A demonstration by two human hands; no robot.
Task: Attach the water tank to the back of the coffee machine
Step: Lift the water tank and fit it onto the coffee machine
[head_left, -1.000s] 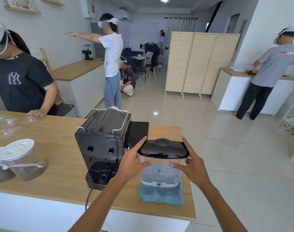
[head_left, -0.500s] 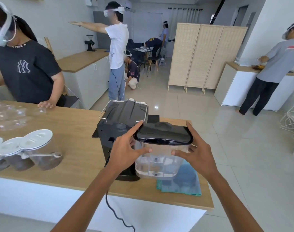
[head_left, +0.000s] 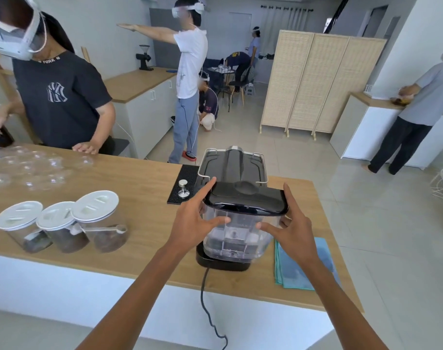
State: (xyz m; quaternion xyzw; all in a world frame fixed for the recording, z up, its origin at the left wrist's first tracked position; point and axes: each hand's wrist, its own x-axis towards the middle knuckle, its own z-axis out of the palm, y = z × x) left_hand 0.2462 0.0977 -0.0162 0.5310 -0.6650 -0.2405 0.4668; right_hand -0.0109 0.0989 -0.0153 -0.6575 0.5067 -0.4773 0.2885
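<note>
The clear water tank [head_left: 238, 234] with a glossy black lid sits low against the back of the black coffee machine [head_left: 231, 166], over the machine's rear base ledge [head_left: 223, 264]. My left hand [head_left: 196, 222] grips the tank's left side, index finger stretched up along the lid's edge. On the opposite side my right hand [head_left: 292, 227] clasps it. The tank hides most of the machine's rear panel, so I cannot tell whether it is fully seated.
A teal cloth [head_left: 303, 266] lies right of the machine on the wooden counter [head_left: 144, 188]. Three lidded jars [head_left: 64, 223] stand at left, a tamper [head_left: 183, 189] on a black mat behind. The power cord [head_left: 208, 306] hangs over the front edge. A person [head_left: 61, 102] leans opposite.
Both hands carried the tank from above the teal cloth leftward, onto the back of the coffee machine. The camera view shifted right, so the machine now sits centred.
</note>
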